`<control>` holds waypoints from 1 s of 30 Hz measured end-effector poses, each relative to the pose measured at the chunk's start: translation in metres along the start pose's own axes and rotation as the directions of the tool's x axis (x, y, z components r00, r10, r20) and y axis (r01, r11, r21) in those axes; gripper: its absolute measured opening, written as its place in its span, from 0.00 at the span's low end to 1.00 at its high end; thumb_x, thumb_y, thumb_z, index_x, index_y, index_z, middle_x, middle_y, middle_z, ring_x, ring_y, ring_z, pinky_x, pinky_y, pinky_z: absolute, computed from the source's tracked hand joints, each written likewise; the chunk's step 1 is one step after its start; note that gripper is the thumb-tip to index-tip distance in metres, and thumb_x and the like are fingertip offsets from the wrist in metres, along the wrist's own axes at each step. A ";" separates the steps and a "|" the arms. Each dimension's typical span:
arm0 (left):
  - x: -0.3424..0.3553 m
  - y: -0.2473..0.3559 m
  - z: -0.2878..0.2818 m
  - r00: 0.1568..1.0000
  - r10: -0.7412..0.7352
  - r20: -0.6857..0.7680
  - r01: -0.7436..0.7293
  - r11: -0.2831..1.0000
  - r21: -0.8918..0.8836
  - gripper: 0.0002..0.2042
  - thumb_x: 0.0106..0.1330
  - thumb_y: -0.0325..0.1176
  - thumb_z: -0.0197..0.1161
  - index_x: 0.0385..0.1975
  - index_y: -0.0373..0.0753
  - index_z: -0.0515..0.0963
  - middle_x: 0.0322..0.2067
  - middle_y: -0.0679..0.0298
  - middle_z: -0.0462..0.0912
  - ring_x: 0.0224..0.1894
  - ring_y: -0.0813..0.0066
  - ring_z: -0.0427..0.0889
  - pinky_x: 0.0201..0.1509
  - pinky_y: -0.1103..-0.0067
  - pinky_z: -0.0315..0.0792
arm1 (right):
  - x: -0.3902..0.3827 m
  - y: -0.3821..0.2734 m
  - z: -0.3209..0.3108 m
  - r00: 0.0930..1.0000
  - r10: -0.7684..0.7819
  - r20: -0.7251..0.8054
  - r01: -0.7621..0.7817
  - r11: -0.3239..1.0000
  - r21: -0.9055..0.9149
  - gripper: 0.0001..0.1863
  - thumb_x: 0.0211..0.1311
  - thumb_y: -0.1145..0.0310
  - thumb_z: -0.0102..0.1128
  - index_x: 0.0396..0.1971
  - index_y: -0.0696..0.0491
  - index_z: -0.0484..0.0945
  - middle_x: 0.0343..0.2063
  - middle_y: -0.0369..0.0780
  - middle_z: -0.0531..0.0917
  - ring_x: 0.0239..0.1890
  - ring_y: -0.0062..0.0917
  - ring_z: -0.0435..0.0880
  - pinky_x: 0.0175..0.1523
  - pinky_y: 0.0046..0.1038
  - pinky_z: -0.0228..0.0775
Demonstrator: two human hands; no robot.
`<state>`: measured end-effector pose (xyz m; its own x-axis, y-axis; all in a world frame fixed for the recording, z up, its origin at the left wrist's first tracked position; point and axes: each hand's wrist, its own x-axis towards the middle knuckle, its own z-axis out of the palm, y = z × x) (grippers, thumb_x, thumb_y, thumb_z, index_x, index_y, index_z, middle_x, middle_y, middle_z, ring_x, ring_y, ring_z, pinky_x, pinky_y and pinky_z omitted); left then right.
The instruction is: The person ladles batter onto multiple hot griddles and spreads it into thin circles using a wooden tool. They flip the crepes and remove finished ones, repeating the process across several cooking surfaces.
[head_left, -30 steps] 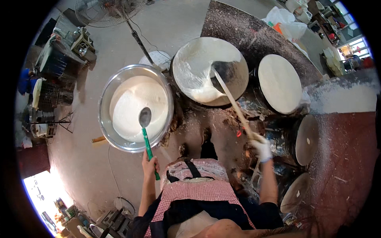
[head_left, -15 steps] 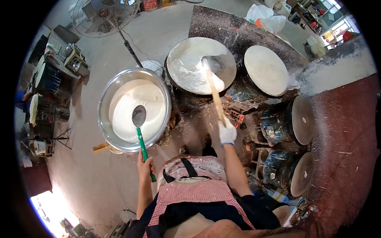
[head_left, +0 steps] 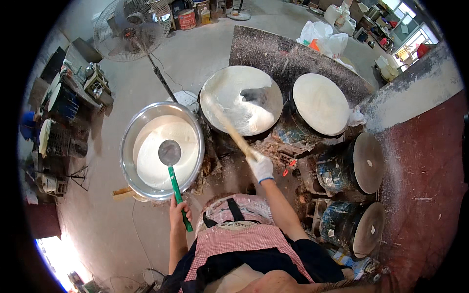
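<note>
My left hand point(head_left: 180, 211) is closed around the green handle of a ladle point(head_left: 170, 153). The ladle's round bowl is over the white batter point(head_left: 151, 161) in a wide metal basin point(head_left: 126, 161); I cannot tell whether it touches the batter. In a white glove, my right hand point(head_left: 261, 167) grips a long wooden-handled spreader point(head_left: 238, 141). Its far end is blurred at the left side of a round griddle point(head_left: 273, 107). A thin white layer covers much of that griddle, with a thicker white patch at the lower right and a dark bare spot above it.
A second round griddle point(head_left: 321, 105), pale on top, stands to the right. Two drum-shaped stoves with round grey tops point(head_left: 368, 163) are nearer on the right. A standing fan point(head_left: 133, 30) is behind the basin, and a dark board point(head_left: 293, 53) curves behind the griddles.
My right hand has moved left and nearer me, and the spreader's end has swung from the griddle's middle to its left side. The ladle's bowl has turned slightly. The whole view has shifted.
</note>
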<state>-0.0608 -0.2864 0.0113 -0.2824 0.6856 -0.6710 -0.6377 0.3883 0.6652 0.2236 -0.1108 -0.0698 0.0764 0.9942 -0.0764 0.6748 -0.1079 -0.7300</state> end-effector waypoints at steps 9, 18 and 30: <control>0.014 -0.003 0.029 0.998 -0.053 0.028 0.053 0.999 -0.010 0.34 0.57 0.22 0.47 0.63 0.52 0.43 0.13 0.66 0.59 0.08 0.79 0.59 0.06 0.82 0.54 | 0.050 0.058 -0.031 0.980 -0.047 -0.193 0.068 0.992 0.105 0.16 0.50 0.58 0.59 0.40 0.46 0.79 0.29 0.46 0.80 0.31 0.40 0.79 0.37 0.34 0.71; 0.021 -0.004 0.056 0.998 -0.043 -0.050 0.046 0.997 0.058 0.31 0.57 0.22 0.45 0.61 0.52 0.46 0.12 0.68 0.58 0.07 0.80 0.57 0.06 0.82 0.53 | 0.059 0.095 -0.072 0.986 0.007 -0.169 0.030 0.976 0.217 0.17 0.48 0.62 0.62 0.39 0.51 0.79 0.33 0.44 0.82 0.35 0.30 0.82 0.39 0.27 0.71; 0.028 -0.025 0.104 0.995 -0.091 -0.045 0.090 0.995 -0.032 0.33 0.56 0.19 0.43 0.62 0.52 0.45 0.12 0.68 0.58 0.07 0.80 0.57 0.06 0.83 0.52 | 0.129 0.118 -0.074 0.996 0.003 -0.095 0.017 0.978 0.206 0.18 0.50 0.64 0.60 0.43 0.51 0.77 0.35 0.43 0.81 0.37 0.28 0.80 0.43 0.25 0.69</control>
<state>0.0217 -0.2130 0.0106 -0.2551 0.6188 -0.7429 -0.6830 0.4286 0.5915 0.3679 0.0046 -0.1153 0.1475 0.9890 -0.0138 0.5102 -0.0881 -0.8556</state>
